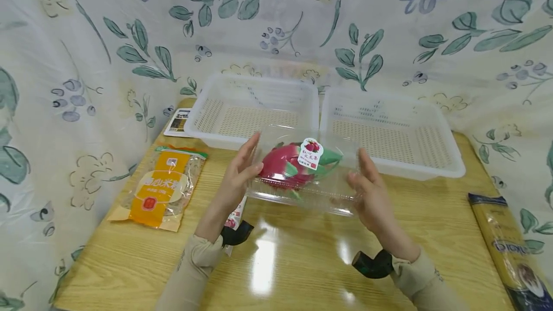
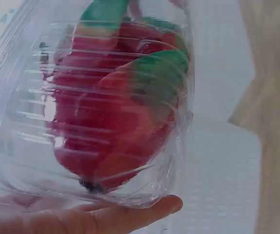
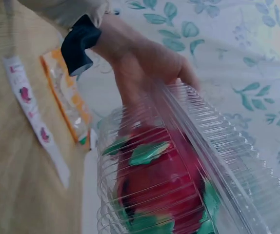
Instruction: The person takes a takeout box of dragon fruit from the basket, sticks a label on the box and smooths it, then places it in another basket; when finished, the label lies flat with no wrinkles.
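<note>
Both hands hold a clear plastic clamshell box [image 1: 276, 197] above the table, one at each end. My left hand [image 1: 233, 176] grips its left end, with the thumb on the near side. At the right end, my right hand [image 1: 373, 198] has its thumb and fingers around the edge. Inside lies a red dragon fruit [image 1: 281, 164] with green leafy scales, also seen through the ribbed plastic in the left wrist view. A white printed sticker [image 1: 310, 153] is on the box's top. Fingers [image 2: 120, 217] show along the box's underside in the left wrist view.
Two white perforated baskets [image 1: 255, 80] [image 1: 453, 157] stand side by side at the back. An orange food bag [image 1: 160, 188] lies left, near a small white packet [image 1: 176, 122]. A sticker strip [image 3: 35, 117] lies beneath the left arm. At the right edge is a long yellow-and-blue packet [image 1: 505, 244].
</note>
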`<state>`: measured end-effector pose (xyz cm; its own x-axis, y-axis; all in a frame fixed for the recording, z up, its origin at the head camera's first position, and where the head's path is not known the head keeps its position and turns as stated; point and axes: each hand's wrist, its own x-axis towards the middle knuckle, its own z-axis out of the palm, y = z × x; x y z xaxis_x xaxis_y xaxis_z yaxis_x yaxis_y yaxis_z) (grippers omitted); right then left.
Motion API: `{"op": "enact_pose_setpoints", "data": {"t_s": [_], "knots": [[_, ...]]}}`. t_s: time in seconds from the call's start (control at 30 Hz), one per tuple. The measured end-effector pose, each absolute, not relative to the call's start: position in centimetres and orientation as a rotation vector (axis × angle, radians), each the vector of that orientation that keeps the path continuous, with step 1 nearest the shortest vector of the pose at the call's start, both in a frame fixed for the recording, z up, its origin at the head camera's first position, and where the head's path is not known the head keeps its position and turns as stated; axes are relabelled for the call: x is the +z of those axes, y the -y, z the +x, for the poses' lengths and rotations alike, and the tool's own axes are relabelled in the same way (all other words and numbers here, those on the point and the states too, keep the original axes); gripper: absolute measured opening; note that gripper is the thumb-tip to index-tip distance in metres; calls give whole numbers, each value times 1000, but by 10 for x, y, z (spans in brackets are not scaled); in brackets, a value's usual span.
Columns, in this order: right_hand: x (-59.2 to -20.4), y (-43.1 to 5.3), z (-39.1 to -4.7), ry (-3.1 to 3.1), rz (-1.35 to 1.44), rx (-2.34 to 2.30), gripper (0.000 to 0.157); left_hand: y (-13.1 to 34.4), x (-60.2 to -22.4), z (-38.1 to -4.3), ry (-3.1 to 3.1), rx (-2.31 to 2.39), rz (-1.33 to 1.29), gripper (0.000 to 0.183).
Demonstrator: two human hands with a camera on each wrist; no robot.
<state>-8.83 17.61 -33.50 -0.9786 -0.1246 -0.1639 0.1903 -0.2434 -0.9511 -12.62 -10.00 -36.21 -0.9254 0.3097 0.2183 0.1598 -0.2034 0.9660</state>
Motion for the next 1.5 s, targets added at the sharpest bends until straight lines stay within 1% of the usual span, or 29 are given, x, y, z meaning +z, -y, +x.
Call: {"op": "enact_pose_setpoints", "data": {"t_s": [0.13, 0.23, 0.3, 0.53, 0.73, 0.87, 0.97, 1.1, 1.17, 1.3, 1.5], "knots": [[-316, -177, -103, -1809, 107, -2300, 69, 100, -350, -134, -1891, 2381, 606, 66], [-301, -176, -120, -1844, 94, -2253, 67, 105, -343, -140, -1851, 2492, 529, 64], [-293, -173, -135, -1860, 98, -2234, 67, 111, -342, -144, -1845, 2553, 423, 62], [-273, -159, -190, -1849, 146, -2301, 68, 125, -362, -157, -1903, 2471, 38, 65], [-263, -137, -227, -1814, 213, -2343, 68, 119, -374, -167, -2012, 2312, -76, 67], [-263, -119, -243, -1784, 186, -2324, 57, 113, -379, -172, -2120, 2229, -133, 68], [-264, -106, -254, -1728, 223, -2314, 57, 106, -383, -175, -2227, 2172, -150, 70], [-270, -85, -270, -1659, 344, -2312, 70, 99, -393, -177, -2395, 2104, -181, 73], [-276, -74, -277, -1654, 384, -2305, 72, 95, -398, -177, -2463, 2079, -195, 77], [-288, -58, -291, -1678, 435, -2275, 73, 89, -403, -179, -2573, 2038, -216, 82], [-308, -43, -307, -1732, 464, -2246, 71, 85, -407, -183, -2713, 1918, -231, 85]]}}
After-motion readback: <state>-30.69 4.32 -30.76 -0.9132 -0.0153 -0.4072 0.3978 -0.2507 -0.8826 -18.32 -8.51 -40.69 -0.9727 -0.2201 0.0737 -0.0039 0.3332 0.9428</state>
